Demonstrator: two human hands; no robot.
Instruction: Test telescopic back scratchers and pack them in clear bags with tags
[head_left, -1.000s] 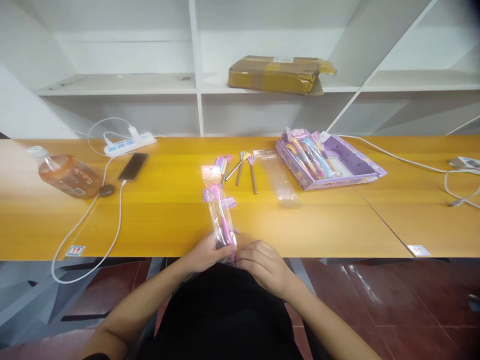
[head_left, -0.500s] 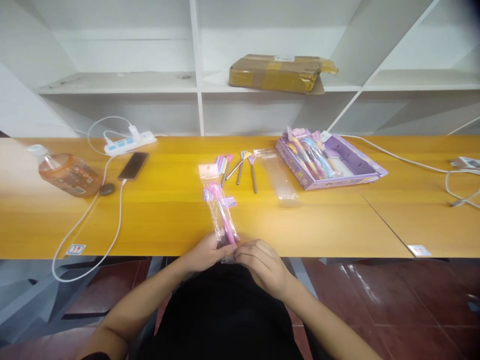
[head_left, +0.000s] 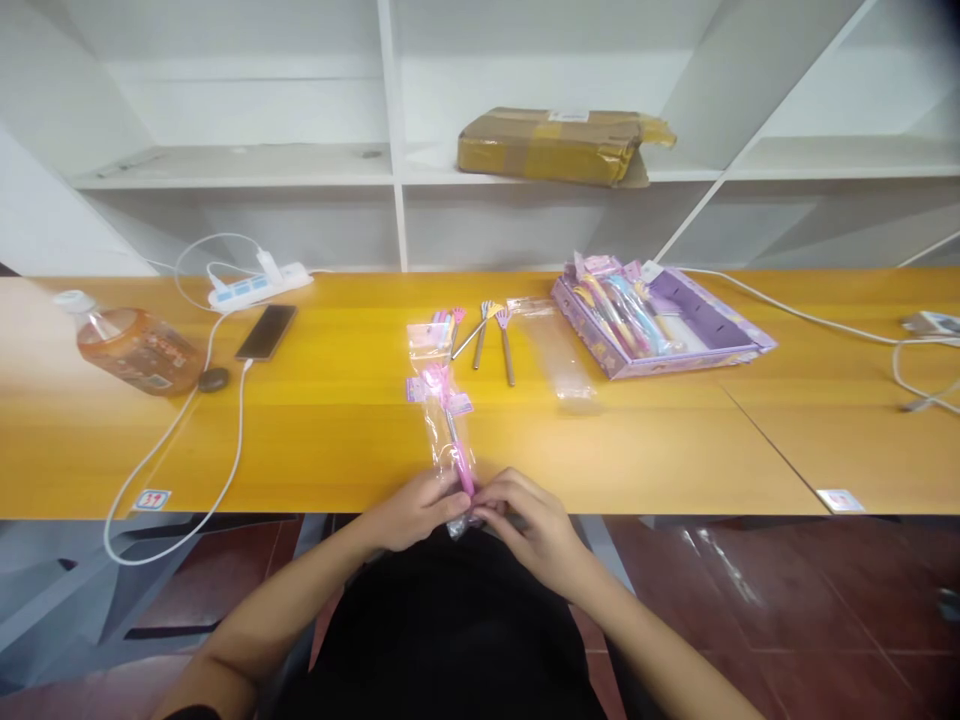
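Note:
A pink back scratcher [head_left: 463, 468] with a metal rod lies inside a clear plastic bag [head_left: 431, 345], its claw head pointing away from me. My left hand [head_left: 421, 510] is closed round the lower end of the bag and the handle. Opposite it, my right hand [head_left: 529, 525] pinches at the bag's near end by the handle tip; exactly what its fingertips grip is hidden. Beyond the bag, several loose back scratchers [head_left: 507, 350] with coloured claw heads lie on the table [head_left: 337, 420]. Another clear bag [head_left: 566, 365] lies flat to their right.
At the right stands a purple tray [head_left: 720, 355] with packed back scratchers [head_left: 619, 305]. A drink bottle [head_left: 139, 345], a phone [head_left: 267, 332], a small dark object [head_left: 214, 379] and a power strip [head_left: 259, 287] with white cables are at left. A cardboard box [head_left: 551, 147] sits on the shelf.
The bag has shifted slightly, its top end now a bit farther right and nearer, covering part of the loose items. The scratcher's metal rod shows more. My right fingers have moved at the handle tip.

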